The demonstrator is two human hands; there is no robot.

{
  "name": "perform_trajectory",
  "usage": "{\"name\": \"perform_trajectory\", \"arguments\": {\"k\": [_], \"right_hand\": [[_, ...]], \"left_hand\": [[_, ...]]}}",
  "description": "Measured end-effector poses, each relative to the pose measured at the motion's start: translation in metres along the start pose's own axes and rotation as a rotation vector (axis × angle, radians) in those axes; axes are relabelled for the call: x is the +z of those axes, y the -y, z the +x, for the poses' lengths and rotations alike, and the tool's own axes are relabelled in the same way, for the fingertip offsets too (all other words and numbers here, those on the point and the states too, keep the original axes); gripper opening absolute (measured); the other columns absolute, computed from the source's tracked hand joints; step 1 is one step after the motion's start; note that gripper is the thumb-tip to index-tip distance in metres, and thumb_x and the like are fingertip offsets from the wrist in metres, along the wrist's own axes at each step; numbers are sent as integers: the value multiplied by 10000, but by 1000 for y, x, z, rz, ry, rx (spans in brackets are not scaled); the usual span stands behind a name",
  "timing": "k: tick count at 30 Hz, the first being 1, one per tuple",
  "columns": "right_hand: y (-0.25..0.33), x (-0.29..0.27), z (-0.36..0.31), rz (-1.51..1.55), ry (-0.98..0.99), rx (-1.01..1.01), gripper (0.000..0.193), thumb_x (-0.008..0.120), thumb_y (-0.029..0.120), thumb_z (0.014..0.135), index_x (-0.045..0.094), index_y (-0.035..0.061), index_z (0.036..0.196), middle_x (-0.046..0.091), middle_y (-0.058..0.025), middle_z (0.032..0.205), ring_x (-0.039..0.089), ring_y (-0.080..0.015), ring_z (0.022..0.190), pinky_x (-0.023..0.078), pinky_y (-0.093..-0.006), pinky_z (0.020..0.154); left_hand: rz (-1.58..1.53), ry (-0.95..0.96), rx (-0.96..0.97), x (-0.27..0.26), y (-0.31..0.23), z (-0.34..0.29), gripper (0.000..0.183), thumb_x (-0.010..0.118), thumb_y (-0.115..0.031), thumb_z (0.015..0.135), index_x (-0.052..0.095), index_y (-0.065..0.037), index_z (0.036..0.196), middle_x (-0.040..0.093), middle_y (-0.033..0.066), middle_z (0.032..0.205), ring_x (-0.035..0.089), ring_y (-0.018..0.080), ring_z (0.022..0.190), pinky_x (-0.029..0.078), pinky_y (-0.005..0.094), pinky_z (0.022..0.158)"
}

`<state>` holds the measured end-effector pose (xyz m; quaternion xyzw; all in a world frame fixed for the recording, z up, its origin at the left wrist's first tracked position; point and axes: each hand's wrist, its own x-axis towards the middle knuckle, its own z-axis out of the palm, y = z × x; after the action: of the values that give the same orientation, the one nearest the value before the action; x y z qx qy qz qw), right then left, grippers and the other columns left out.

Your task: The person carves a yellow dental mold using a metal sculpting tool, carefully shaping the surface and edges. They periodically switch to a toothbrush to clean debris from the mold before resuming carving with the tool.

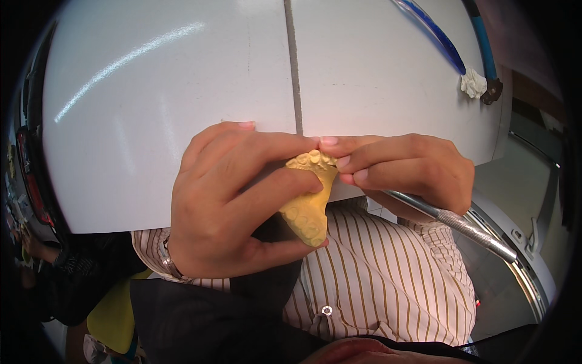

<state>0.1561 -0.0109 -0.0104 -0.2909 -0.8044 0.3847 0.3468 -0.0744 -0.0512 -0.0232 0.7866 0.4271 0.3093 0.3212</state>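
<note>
My left hand point(227, 197) is closed round a yellow dental cast point(309, 209), its thumb and fingers pressing on the sides. A row of moulded teeth shows along the cast's upper edge. Against the right end of that row, my right hand point(406, 167) pinches a metal instrument with a knurled handle point(464, 226). The handle slopes out below the hand to the lower right. A small dark tip shows between the right fingertips and the cast. Fingertips of both hands meet above the teeth. The instrument's middle is hidden by the right hand.
A white tabletop point(176, 73) has a dark seam point(293, 67) running away from me. At far right lie a blue curved strip point(438, 33), a crumpled white tissue point(473, 83) and a blue-handled tool point(484, 42). Another person's arm point(45, 250) shows at far left, near a yellow-green seat point(112, 315).
</note>
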Motion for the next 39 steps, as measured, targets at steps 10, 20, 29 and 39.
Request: {"name": "perform_trajectory", "arguments": {"k": [10, 20, 29, 39], "right_hand": [[-8, -6, 4, 66, -12, -30, 214, 740, -107, 815, 592, -43, 955, 673, -181, 909, 739, -329, 915, 640, -407, 835], [1, -24, 5, -146, -79, 430, 659, 784, 37, 835, 514, 10, 1436, 533, 24, 697, 524, -42, 617, 422, -213, 560], [9, -46, 24, -385, 284, 503, 310, 763, 146, 832, 635, 26, 1088, 627, -103, 756, 625, -259, 670, 502, -361, 652], [-59, -82, 14, -1189, -187, 108, 129, 653, 128, 931, 598, 59, 1024, 646, -76, 1022, 605, -277, 992, 473, -411, 872]], "left_hand": [[-50, 9, 18, -4, 1, 1, 624, 948, -401, 524, 671, -120, 1008, 683, 117, 1127, 631, 279, 961, 440, 447, 884], [-344, -80, -54, 7, -1, 0, 903, 940, -140, 624, 409, 7, 1339, 553, 194, 1334, 586, 279, 1209, 425, 396, 1073], [-167, -219, -108, 22, -9, 14, 723, 880, -195, 649, 570, -59, 1288, 643, 100, 1222, 618, 284, 1107, 468, 375, 980], [54, -154, 55, 19, -2, 20, 732, 865, -273, 642, 585, -109, 1298, 644, 71, 1172, 588, 297, 1099, 390, 411, 1023]]}}
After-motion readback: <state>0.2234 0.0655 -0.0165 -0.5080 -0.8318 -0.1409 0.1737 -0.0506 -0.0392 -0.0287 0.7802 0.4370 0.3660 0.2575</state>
